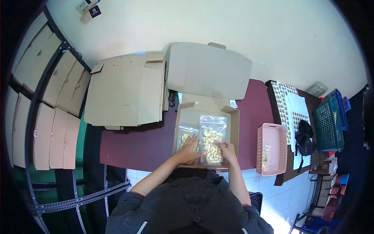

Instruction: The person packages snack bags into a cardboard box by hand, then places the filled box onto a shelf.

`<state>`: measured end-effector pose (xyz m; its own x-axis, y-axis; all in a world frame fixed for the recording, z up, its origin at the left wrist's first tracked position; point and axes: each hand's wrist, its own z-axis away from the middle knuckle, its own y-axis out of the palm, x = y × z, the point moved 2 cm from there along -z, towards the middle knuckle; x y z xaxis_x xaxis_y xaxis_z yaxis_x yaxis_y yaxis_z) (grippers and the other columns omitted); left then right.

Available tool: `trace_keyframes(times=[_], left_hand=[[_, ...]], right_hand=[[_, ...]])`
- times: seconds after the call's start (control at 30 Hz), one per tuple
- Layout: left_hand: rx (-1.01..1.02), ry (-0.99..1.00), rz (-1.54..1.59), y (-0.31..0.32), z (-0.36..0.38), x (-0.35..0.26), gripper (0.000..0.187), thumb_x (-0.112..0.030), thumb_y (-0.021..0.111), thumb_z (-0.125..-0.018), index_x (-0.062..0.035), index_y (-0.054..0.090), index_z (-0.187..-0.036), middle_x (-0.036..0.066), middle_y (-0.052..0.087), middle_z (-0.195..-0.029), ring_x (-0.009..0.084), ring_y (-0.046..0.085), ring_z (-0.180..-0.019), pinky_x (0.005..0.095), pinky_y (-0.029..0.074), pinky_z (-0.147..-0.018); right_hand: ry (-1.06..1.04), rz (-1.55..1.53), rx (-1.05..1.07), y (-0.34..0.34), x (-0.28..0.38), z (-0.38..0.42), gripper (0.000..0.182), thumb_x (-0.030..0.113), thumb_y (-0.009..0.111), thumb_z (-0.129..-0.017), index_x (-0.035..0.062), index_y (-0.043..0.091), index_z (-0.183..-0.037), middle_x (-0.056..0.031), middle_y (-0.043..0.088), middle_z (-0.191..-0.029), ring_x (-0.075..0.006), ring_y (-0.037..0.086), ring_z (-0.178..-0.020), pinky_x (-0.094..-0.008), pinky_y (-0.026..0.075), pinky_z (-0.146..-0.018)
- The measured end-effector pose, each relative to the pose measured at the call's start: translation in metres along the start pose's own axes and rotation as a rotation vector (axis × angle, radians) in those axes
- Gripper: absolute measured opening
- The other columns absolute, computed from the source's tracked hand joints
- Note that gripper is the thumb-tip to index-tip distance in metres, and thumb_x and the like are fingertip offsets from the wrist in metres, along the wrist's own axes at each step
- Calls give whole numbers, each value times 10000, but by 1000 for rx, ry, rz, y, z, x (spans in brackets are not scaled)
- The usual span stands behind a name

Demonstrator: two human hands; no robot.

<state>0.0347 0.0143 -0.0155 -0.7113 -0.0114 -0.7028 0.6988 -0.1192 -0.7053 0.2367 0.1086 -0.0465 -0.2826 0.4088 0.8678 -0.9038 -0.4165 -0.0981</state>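
Observation:
An open cardboard box point(235, 134) stands in front of me with its lid point(210, 70) raised at the back. Two clear zip bags of pale, curved pieces that look like cashews lie side by side in it. My left hand point(188, 151) rests flat on the smaller left bag point(189, 132), fingers stretched out, covering part of it. On the larger right bag point(212, 124), my right hand point(227, 150) touches the right side with its fingertips, the fingers apart and slightly bent.
Flattened cardboard point(124, 93) leans at the back left. To the right, a pink basket point(278, 150) holds a small bag point(265, 158). A side table bears sticker sheets point(282, 105) and a black bag point(305, 138), near a green crate point(327, 123). Shelved boxes point(52, 136) stand left.

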Motion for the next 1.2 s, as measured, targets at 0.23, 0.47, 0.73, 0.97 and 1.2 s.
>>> trace_keyframes(times=[0.23,0.47,0.73,0.97,1.2], left_hand=[[229,-327,71,34,13,58,937,-285,688,-719,-100,90,-1415,257,-17,-1441,465,129,-1299,441,199,-1060],[189,-332,95,37,19,58,1012,-222,724,-673,-134,48,-1421,240,-74,-1446,499,105,-1289,441,207,-1059],[100,-379,-27,24,21,29,860,-327,650,-760,-108,134,-1412,297,-32,-1423,480,61,-1302,464,153,-1069],[-10,-102,25,17,-22,-47,752,-288,596,-796,-80,188,-1392,310,45,-1411,479,112,-1295,476,164,-1065],[54,125,89,63,-71,-153,575,-190,541,-834,-61,294,-1337,296,185,-1379,436,172,-1293,448,185,-1064]], right_hand=[[-147,531,-431,-4,-1,10,512,335,673,-744,-81,516,-998,-295,595,-900,-405,589,-898,-415,460,-783],[-51,623,-169,36,-25,2,643,466,655,-735,-108,490,-975,-317,582,-898,-418,586,-881,-424,464,-778],[33,732,-171,12,-17,17,551,471,596,-767,-80,600,-758,-220,622,-727,-346,620,-755,-392,477,-701],[-312,341,-449,-43,35,59,228,165,561,-825,-58,611,-837,-197,632,-730,-274,647,-691,-345,496,-648],[-323,288,-747,-144,20,73,196,139,553,-826,-49,606,-840,-179,624,-696,-235,637,-657,-318,484,-597]])
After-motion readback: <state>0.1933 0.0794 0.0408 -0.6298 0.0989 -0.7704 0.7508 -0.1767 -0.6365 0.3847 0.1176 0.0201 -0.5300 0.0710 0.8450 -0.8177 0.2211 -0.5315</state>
